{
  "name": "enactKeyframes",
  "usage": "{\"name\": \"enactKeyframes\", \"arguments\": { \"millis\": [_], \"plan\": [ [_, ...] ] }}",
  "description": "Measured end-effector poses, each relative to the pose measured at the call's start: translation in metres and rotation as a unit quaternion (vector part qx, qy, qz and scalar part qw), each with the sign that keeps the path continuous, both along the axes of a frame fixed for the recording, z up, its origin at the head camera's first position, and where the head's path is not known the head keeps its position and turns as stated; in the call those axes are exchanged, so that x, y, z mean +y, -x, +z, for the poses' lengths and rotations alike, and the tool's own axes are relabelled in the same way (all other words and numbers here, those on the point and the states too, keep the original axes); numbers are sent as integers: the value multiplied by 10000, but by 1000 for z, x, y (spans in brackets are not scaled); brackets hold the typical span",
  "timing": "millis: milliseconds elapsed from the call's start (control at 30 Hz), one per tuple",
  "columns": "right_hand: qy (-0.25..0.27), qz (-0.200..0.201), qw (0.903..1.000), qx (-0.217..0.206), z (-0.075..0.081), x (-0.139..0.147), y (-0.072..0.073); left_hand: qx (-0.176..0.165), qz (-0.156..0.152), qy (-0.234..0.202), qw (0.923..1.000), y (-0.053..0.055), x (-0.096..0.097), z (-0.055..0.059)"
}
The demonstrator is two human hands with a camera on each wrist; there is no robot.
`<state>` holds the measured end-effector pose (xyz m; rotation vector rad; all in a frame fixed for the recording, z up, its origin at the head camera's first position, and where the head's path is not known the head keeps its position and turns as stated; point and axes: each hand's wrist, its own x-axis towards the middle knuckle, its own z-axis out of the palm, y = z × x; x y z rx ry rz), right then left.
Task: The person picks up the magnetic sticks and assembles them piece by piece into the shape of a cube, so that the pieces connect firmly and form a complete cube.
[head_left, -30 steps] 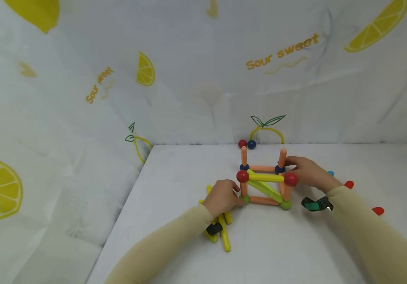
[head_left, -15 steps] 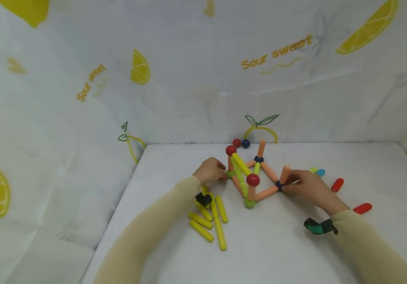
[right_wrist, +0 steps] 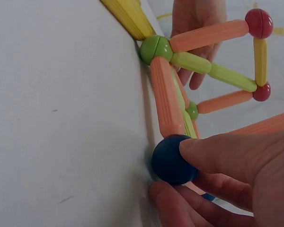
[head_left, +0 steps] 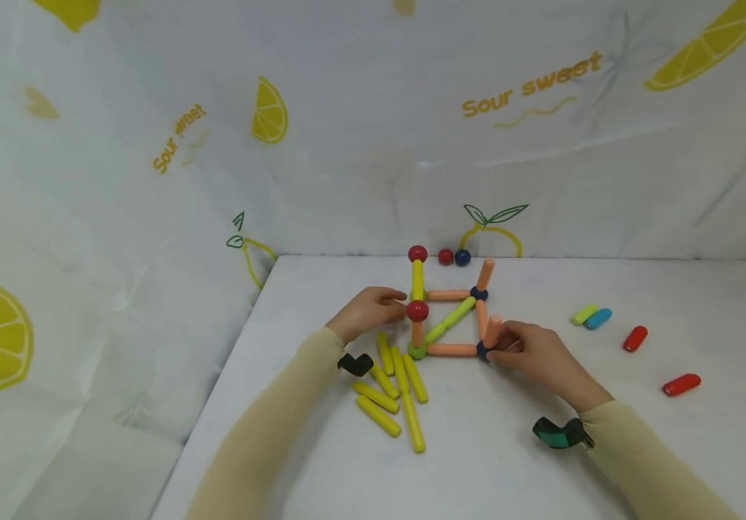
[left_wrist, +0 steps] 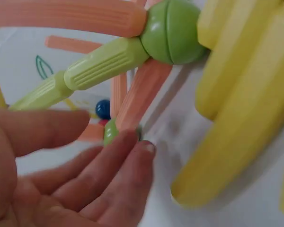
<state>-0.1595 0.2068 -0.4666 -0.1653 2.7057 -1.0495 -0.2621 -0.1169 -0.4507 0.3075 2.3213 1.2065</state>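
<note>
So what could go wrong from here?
1. The right hand pinches the near blue ball; an uneven pull might pop it off the orange rod joined to it.
2. The two upright rods on the blue-ball side have nothing joining their tops, so a bump could tilt them or knock them off.
3. Yellow rods lie close to the near green ball; sliding the frame toward them might snag or scatter them.

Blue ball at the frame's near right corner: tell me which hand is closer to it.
Right. The right hand holds the blue ball in its fingers; the left hand is apart from it, at the frame's opposite side.
</note>
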Motion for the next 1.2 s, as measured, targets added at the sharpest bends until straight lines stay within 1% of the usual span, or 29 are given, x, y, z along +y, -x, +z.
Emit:
{"name": "enactKeyframes", "arguments": {
  "millis": [100, 200, 300, 367, 467, 600, 733, 833, 900, 1033, 1200],
  "plan": [
    [-12, 132, 9999, 64, 2, -2, 3, 346, -260, 302, 9986, -10, -7, 0],
    [-37, 277, 9996, 64, 6, 0, 7, 520, -451, 427, 9967, -20, -11, -1],
    [-79, 426, 9991, 4, 10, 4, 15, 604, -493, 437, 9960, -28, -14, -3],
    [-141, 442, 9989, -46, 12, 9, 23, 634, -463, 448, 9959, -33, -16, -4],
    [-209, 343, 9992, -35, 17, 18, 45, 599, -376, 452, 9965, -38, -19, -7],
    [-198, 359, 9989, 221, 21, 29, 88, 496, -296, 413, 9975, -40, -21, -12],
    [-114, 653, 9965, 505, 21, 32, 129, 362, -315, 329, 9983, -41, -21, -16],
    [-42, 942, 9938, 585, 22, 26, 154, 317, -333, 261, 9986, -41, -21, -18],
    [-54, 1111, 9921, 573, 24, 22, 166, 314, -365, 196, 9986, -41, -20, -18],
    [-198, 1291, 9900, 533, 27, 17, 185, 357, -429, 113, 9984, -39, -17, -18],
    [-746, 1270, 9879, 481, 20, 15, 204, 400, -460, 130, 9981, -39, -10, -18]
  ]
}}
